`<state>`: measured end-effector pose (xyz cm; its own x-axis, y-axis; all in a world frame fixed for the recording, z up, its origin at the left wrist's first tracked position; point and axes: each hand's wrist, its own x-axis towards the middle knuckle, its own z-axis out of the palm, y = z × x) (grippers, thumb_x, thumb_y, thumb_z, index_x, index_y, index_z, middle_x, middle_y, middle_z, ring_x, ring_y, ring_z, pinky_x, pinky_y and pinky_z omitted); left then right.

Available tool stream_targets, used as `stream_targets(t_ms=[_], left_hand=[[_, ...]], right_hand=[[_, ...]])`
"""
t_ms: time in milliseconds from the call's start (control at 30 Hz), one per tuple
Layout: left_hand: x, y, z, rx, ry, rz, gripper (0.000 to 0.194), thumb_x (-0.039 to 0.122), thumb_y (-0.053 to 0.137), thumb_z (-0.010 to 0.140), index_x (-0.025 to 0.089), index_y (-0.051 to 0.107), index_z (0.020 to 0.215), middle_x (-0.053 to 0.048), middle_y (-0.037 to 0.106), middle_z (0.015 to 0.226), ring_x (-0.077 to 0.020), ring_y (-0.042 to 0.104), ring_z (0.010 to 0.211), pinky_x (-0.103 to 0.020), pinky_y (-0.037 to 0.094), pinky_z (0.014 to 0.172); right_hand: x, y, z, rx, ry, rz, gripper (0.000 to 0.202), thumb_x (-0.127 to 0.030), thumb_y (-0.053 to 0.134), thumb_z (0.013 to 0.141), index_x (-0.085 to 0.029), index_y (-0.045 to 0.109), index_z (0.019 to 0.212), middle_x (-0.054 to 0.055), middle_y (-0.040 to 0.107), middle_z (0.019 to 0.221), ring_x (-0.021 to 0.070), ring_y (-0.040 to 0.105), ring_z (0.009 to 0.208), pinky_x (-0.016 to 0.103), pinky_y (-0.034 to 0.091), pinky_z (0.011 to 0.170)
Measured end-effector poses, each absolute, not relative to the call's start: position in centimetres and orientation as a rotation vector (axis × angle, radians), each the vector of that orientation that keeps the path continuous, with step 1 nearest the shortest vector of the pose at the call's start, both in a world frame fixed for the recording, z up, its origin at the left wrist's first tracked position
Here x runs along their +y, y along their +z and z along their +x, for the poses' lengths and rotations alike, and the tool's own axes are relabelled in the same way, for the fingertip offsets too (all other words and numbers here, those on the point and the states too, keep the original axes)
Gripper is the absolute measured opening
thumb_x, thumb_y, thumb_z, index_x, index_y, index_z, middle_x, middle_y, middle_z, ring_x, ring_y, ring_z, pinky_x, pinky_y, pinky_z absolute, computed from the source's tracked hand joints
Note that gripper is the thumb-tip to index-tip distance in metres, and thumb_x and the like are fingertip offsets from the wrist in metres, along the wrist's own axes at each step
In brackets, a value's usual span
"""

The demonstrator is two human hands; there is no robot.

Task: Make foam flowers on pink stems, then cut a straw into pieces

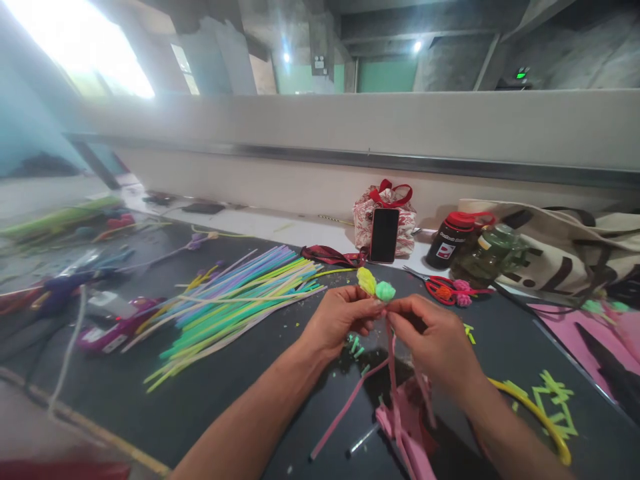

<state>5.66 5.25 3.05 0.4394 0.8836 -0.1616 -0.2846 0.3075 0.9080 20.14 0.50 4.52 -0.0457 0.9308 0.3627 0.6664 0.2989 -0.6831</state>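
Observation:
Both of my hands meet over the dark tabletop. My left hand (345, 313) pinches the stems just under two fuzzy balls, a yellow pom-pom (367, 281) and a mint green pom-pom (385, 291). Close beside it, my right hand (430, 327) has thumb and fingertips closed on a pink ribbon (393, 360) at the base of the balls. The ribbon's long ends hang toward the table. Below lie pink sheet material (413, 433) and a clear thin stick (364, 439). My fingers hide the joint between balls and ribbon.
Many pastel fuzzy sticks (240, 293) lie to the left, near a purple glue gun (117, 327). Red-handled scissors (434, 288) sit before a black bottle (449, 241) and a green jug (493, 253). A phone (384, 235) leans on a patterned bag (364, 217). Green scraps (555, 403) lie right.

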Motion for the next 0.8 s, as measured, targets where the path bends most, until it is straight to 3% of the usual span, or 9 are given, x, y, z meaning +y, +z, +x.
stream_targets(t_ms=[100,233,400,500,667,800], left_hand=[[5.5,3.1,5.4,0.723,0.762,0.804,0.018,0.023,0.068,0.061,0.010,0.055,0.061,0.002,0.053,0.050,-0.0007,0.044,0.036,-0.010,0.031,0.036],[5.6,3.0,5.4,0.628,0.655,0.629,0.015,0.020,0.067,0.062,0.010,0.056,0.062,0.001,0.055,0.051,-0.0016,0.047,0.039,-0.009,0.035,0.037],[5.7,2.7,5.8,0.632,0.744,0.534,0.012,0.017,0.067,0.062,0.009,0.058,0.065,0.001,0.055,0.056,-0.0022,0.049,0.043,-0.009,0.036,0.036],[5.8,2.4,6.1,0.653,0.832,0.589,0.014,0.020,0.065,0.065,0.009,0.056,0.062,0.002,0.051,0.051,-0.0003,0.043,0.039,-0.008,0.030,0.032],[5.6,2.2,6.3,0.740,0.937,0.675,0.020,0.025,0.069,0.061,0.011,0.054,0.064,0.004,0.050,0.052,0.0001,0.041,0.039,-0.010,0.024,0.033],[5.7,2.2,6.3,0.747,0.952,0.655,0.020,0.025,0.069,0.060,0.012,0.055,0.064,0.004,0.050,0.054,0.0001,0.041,0.041,-0.010,0.024,0.035]], right_hand=[[1.2,4.7,21.1,-1.739,0.752,-1.410,0.013,-0.025,0.052,0.076,-0.019,0.064,0.077,-0.001,0.063,0.070,0.0128,0.054,0.064,0.023,0.039,0.059],[2.2,3.7,21.7,-1.556,1.008,-1.328,0.012,-0.028,0.057,0.072,-0.017,0.062,0.071,-0.003,0.056,0.059,0.0096,0.046,0.053,0.021,0.035,0.049],[2.5,1.6,20.2,-1.003,1.572,-1.092,0.020,-0.033,0.066,0.066,-0.014,0.059,0.066,-0.006,0.045,0.048,0.0034,0.035,0.037,0.016,0.026,0.035],[2.5,1.0,19.4,-0.798,1.846,-0.930,0.021,-0.029,0.070,0.062,-0.012,0.061,0.070,-0.006,0.046,0.049,0.0006,0.032,0.033,0.014,0.023,0.032],[2.6,1.1,19.7,-0.753,1.832,-0.924,0.019,-0.025,0.071,0.062,-0.012,0.057,0.060,-0.005,0.048,0.046,0.0011,0.036,0.031,0.012,0.024,0.029],[2.7,1.2,20.0,-0.736,1.857,-0.881,0.016,-0.022,0.070,0.063,-0.013,0.058,0.063,-0.005,0.049,0.046,0.0010,0.037,0.031,0.011,0.025,0.029]])
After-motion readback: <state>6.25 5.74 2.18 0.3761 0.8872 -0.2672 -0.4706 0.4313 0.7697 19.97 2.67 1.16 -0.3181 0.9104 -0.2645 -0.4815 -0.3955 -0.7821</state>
